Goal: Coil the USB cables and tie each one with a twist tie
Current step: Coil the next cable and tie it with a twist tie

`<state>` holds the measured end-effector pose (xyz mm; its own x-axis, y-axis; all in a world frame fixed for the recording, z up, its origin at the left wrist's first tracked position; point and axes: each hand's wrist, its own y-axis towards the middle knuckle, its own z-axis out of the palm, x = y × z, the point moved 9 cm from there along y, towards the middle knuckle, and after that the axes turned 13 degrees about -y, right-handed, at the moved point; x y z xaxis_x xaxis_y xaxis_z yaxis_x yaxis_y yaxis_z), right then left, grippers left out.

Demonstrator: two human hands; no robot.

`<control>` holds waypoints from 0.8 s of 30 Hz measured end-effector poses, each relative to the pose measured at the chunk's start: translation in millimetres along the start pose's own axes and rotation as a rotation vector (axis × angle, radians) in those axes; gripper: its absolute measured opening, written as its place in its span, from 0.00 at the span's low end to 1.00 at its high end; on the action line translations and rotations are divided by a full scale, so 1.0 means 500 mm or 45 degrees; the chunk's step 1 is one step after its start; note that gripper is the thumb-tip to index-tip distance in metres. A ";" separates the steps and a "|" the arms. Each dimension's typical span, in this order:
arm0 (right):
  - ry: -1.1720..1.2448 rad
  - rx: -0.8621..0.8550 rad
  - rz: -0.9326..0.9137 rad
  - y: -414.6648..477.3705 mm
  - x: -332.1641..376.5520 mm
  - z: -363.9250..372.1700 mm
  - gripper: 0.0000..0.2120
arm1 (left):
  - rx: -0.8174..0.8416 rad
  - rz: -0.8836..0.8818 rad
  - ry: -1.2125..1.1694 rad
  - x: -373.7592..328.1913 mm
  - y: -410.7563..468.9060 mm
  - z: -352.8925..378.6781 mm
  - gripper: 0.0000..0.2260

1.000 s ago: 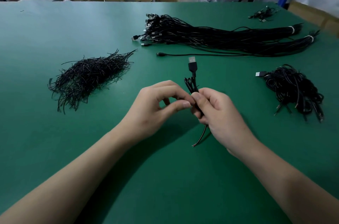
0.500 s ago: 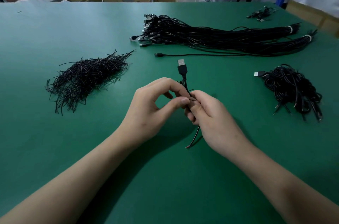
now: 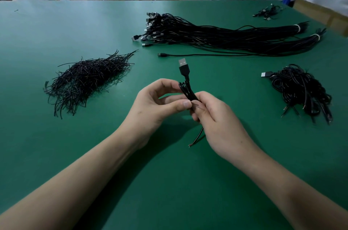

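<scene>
Nearest, the cable's bare wire end point(image 3: 195, 137) hangs below the right hand point(image 3: 218, 122) and comes close to the green table point(image 3: 169, 182). The right hand's fingers are curled around the lower half of the coiled USB cable point(image 3: 185, 91), holding it roughly upright above the table, near the middle. The left hand point(image 3: 154, 106) meets it from the left. Its thumb and forefinger are narrowed to a pinch on the coil's middle, where a short twist tie end point(image 3: 196, 105) pokes out. Its other fingers are curled loosely. The USB plug point(image 3: 183, 67) stands clear above both hands and points away.

Further out, a heap of twist ties point(image 3: 84, 80) lies to the left and a pile of coiled cables point(image 3: 301, 92) to the right, both well apart from the hands. Beyond them a single straight cable point(image 3: 207, 55) lies crosswise. Behind it lie two long cable bundles point(image 3: 216, 36), each bound with a pale band at its right end. A small cable cluster point(image 3: 267, 12) sits at the far right corner.
</scene>
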<state>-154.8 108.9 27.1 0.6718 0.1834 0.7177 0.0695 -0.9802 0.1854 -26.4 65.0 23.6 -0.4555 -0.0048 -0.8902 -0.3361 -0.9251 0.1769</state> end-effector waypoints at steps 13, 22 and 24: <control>0.096 -0.072 -0.037 -0.001 0.003 -0.006 0.12 | 0.040 -0.049 -0.034 -0.001 -0.004 0.012 0.19; 0.447 0.032 -0.020 0.011 -0.024 0.025 0.11 | 0.015 -0.041 -0.065 0.008 -0.001 0.012 0.23; 0.519 0.058 -0.018 0.010 -0.019 0.033 0.11 | 0.000 -0.047 -0.076 0.011 -0.001 0.011 0.23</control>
<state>-148.6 100.8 10.1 0.3237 0.2027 0.9242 0.1156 -0.9779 0.1740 -32.9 67.5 21.0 -0.4911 0.0518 -0.8696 -0.3537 -0.9241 0.1447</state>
